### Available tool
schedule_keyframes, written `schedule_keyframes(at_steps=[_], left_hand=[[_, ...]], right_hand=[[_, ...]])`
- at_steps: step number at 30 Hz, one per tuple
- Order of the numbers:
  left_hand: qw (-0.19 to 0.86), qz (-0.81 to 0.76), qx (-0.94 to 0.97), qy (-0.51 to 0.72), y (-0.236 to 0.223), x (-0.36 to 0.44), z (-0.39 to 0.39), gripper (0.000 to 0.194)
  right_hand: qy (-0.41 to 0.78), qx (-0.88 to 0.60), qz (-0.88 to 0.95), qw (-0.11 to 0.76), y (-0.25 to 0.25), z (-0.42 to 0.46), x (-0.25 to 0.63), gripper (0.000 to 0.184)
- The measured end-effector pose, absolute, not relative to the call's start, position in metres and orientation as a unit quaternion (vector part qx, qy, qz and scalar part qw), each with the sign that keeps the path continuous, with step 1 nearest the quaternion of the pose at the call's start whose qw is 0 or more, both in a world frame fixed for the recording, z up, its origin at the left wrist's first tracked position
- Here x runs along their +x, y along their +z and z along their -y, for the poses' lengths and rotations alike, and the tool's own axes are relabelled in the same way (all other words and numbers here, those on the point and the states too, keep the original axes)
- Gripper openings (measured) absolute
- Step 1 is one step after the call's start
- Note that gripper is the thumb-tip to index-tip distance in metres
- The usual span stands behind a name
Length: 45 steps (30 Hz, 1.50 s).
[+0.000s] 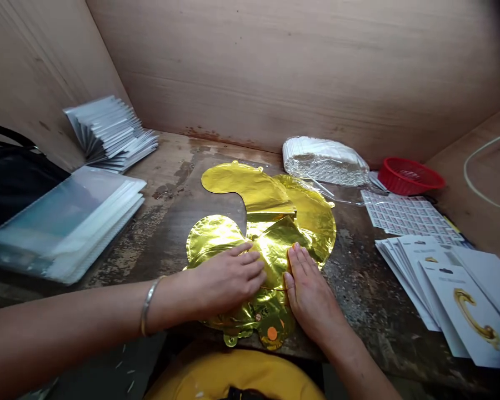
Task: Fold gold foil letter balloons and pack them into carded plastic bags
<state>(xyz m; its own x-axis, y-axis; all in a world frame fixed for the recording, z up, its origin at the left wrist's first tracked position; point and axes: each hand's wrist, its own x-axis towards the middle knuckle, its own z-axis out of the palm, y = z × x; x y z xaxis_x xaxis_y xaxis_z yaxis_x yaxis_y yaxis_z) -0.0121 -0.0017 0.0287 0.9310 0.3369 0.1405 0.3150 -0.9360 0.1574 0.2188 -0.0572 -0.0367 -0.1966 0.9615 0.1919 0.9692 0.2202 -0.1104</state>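
A shiny gold foil balloon (270,194), flat and partly folded over itself, lies on the dark worn table. My left hand (229,278) rests palm down on its left middle part, fingers stretched out. On the right side of the foil, my right hand (310,291) lies flat with its fingers straight and side by side. Both hands press on the foil and hold nothing. An orange round mark and small printed signs show on the foil's lower part near the table's front edge. The foil beneath my palms is hidden.
Clear plastic sleeves (83,216) and a fanned stack of packets (112,133) lie on the left. At right are printed cards (458,289), a sticker sheet (412,216) and a red basket (410,176). A wrapped white bundle (325,161) sits near the wooden back wall.
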Motion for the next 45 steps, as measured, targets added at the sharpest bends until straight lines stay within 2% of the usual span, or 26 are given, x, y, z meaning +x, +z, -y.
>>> schedule_keyframes(at_steps=[2,6,8,12,17,21,26,27,30,33,38,42,45], left_hand=[[0.065,-0.147,0.984,0.082,0.026,-0.003,0.008,0.029],[0.136,-0.168,0.971,0.102,0.034,-0.004,0.007,0.043],[0.139,-0.17,0.969,0.11,0.035,-0.004,0.007,0.038],[0.074,-0.16,0.982,0.069,0.023,0.007,0.009,0.015],[0.024,-0.183,0.983,0.011,0.016,0.015,0.008,0.012],[0.026,-0.212,0.977,-0.019,0.021,0.017,0.022,0.012],[0.124,-0.256,0.959,0.015,0.031,0.026,0.047,0.012],[0.158,-0.244,0.956,0.03,0.034,0.024,0.047,0.011],[0.27,-0.184,0.94,0.096,0.038,0.013,0.028,0.032],[0.336,-0.162,0.919,0.129,0.035,-0.002,0.001,0.03],[0.367,-0.193,0.902,0.124,0.03,-0.01,-0.016,0.032],[0.327,-0.332,0.875,0.133,0.016,0.002,-0.006,0.034],[0.287,-0.438,0.832,0.184,0.002,0.015,0.002,0.027]], right_hand=[[-0.021,-0.622,0.776,0.1,-0.035,0.057,0.219,0.05],[-0.017,-0.619,0.781,0.083,-0.03,0.057,0.22,0.05],[-0.015,-0.62,0.78,0.083,-0.028,0.058,0.22,0.05],[-0.011,-0.618,0.781,0.088,-0.03,0.056,0.22,0.05],[-0.01,-0.613,0.783,0.107,-0.024,0.057,0.222,0.049],[-0.049,-0.554,0.815,0.165,0.002,0.075,0.215,0.045],[-0.004,-0.507,0.839,0.199,0.006,0.096,0.21,0.025],[0.008,-0.511,0.833,0.213,0.001,0.098,0.212,0.024],[0.035,-0.513,0.817,0.261,-0.014,0.103,0.222,0.026],[0.088,-0.511,0.807,0.284,-0.019,0.106,0.229,0.031],[0.167,-0.61,0.709,0.313,-0.012,0.101,0.233,0.019],[0.19,-0.685,0.634,0.304,-0.01,0.09,0.232,0.024],[0.171,-0.721,0.612,0.276,-0.012,0.083,0.228,0.027]])
